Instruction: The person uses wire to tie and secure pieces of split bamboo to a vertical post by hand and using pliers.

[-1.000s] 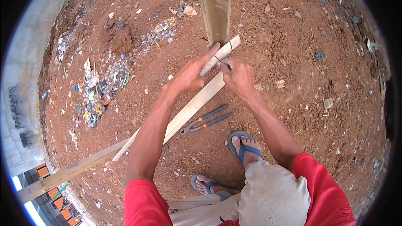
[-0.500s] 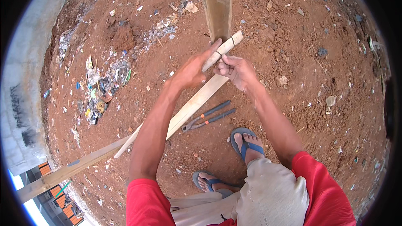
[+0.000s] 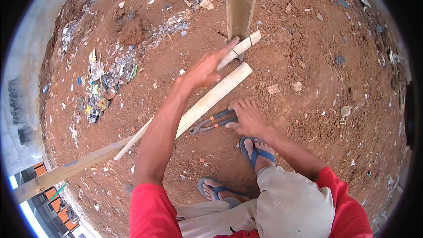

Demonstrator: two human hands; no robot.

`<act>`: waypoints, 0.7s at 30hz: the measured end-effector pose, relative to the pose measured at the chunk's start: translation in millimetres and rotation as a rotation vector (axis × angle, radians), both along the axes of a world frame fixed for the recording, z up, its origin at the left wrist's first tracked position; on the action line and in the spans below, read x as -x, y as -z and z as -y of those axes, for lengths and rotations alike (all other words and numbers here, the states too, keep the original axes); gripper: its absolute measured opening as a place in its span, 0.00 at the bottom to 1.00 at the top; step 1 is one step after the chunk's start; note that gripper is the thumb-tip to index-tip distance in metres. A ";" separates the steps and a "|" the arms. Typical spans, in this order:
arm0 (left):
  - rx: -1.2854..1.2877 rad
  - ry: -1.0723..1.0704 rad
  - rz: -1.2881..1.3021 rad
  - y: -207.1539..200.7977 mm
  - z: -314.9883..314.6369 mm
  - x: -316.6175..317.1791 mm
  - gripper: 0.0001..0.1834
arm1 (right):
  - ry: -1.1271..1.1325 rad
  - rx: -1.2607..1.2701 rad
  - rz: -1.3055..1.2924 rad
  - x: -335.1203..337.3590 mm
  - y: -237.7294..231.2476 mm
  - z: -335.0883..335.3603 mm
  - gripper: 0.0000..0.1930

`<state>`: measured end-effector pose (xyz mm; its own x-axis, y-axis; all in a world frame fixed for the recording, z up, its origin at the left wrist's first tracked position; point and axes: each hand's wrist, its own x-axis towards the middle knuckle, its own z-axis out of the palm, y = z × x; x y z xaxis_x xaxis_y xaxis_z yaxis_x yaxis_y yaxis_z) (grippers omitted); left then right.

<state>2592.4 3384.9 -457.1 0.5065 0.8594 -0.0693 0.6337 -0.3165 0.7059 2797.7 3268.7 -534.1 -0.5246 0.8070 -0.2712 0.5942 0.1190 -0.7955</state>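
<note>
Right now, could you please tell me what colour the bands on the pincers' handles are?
Orange bands, best seen in the head view.

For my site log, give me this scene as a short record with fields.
Left hand: holding short pale wooden strip, beside brown wooden post
Binding: dark thin loops around the strip
Right hand: at handles of orange-banded dark metal pincers; grip unclear
Under left forearm: long pale wooden board
Ground: reddish-brown soil with scattered litter
Footwear: blue-strapped flip-flops
</note>
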 end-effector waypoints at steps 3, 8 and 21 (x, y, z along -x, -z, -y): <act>0.161 -0.021 0.014 -5.3 -0.7 -4.2 0.62 | -0.435 -0.639 0.168 6.2 17.3 16.8 0.29; 0.135 0.008 -0.026 -12.8 -2.7 -9.6 0.64 | -0.776 -0.499 0.363 25.5 27.7 -5.9 0.20; 0.081 0.028 -0.087 -14.4 5.5 -2.7 0.67 | 0.144 0.076 0.042 -118.6 -23.3 52.0 0.11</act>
